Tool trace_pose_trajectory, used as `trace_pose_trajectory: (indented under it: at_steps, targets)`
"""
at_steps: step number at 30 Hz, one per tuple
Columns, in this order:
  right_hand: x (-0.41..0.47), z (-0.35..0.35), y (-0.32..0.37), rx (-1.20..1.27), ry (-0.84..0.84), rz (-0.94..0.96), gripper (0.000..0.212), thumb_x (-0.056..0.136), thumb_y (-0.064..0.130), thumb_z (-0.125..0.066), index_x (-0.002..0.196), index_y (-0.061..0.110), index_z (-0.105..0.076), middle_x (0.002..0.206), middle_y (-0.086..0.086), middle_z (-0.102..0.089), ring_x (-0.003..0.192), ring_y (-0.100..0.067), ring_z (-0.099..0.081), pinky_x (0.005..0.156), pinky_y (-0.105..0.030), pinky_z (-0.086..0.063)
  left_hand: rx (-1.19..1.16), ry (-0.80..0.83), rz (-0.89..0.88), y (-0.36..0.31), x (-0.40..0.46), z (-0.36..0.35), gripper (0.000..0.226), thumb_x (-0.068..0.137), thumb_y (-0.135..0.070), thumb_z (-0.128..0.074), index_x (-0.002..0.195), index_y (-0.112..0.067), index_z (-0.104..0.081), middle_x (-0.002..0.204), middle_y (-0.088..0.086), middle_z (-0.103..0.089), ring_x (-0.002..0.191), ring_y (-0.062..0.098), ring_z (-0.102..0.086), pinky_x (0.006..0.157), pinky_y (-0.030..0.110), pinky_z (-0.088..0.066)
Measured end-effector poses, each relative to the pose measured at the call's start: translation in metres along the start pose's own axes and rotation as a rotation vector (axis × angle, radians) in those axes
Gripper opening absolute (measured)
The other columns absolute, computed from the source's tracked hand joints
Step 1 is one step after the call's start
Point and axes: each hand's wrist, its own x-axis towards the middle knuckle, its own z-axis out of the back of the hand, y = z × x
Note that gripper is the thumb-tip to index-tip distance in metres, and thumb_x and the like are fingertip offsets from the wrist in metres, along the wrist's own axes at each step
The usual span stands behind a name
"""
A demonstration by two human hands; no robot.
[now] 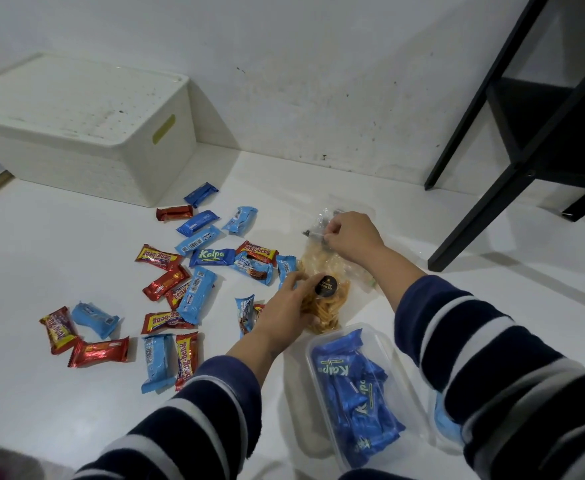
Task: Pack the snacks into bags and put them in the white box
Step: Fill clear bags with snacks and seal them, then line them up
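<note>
Your left hand grips the crinkly clear chip bag; your right hand pinches its top. Glossy wrapped bars lie left; the ribbed white box stands beyond.

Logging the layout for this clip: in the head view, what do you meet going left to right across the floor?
White lidded box → scattered Beng-Beng and blue wafer snacks → left hand gripping the clear bag of chips → right hand pinching the bag's top → black furniture frame.
</note>
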Motion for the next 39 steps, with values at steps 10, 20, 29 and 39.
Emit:
trace_pose_trajectory:
  at_steps: [10,20,29,39]
  targets:
    - [0.0,-0.008,0.011,-0.023,-0.051,0.013,0.014,0.091,0.017,-0.056,0.087,0.024,-0.067,0.098,0.006,-0.066,0.089,-0.016,-0.061,0.069,-0.028,-0.047,0.014,-0.009,-0.008,0.0,-0.001,0.001,0.078,0.083,-0.011,-0.069,0.147,-0.033,-0.029,0.145,-0.003,-0.028,0.127,0.02,-0.044,0.103,0.035,-0.044]
    - [-0.003,-0.009,0.017,-0.023,-0.054,0.006,0.02,0.091,0.015,-0.053,0.093,0.027,-0.07,0.104,0.009,-0.067,0.095,-0.016,-0.062,0.074,-0.029,-0.049,0.044,-0.005,-0.004,-0.002,-0.004,0.003,0.078,0.083,-0.012,-0.068,0.147,-0.033,-0.028,0.145,-0.002,-0.027,0.127,0.021,-0.043,0.101,0.036,-0.045]
    - [-0.008,0.019,-0.01,-0.139,0.105,-0.015,0.026,0.081,0.023,-0.056,0.105,0.023,-0.066,0.113,0.003,-0.064,0.102,-0.02,-0.06,0.089,-0.038,-0.052,-0.026,-0.028,0.035,0.001,-0.002,0.002,0.078,0.083,-0.013,-0.069,0.146,-0.035,-0.031,0.142,-0.005,-0.029,0.12,0.018,-0.048,0.099,0.034,-0.046]
    - [-0.031,0.012,-0.025,-0.203,0.034,0.012,0.035,0.081,-0.003,-0.046,0.109,0.013,-0.059,0.111,-0.009,-0.062,0.1,-0.03,-0.059,0.086,-0.039,-0.052,-0.079,-0.039,0.065,-0.004,-0.001,0.0,0.081,0.079,-0.009,-0.072,0.145,-0.032,-0.031,0.143,0.0,-0.027,0.126,0.022,-0.045,0.103,0.032,-0.042]
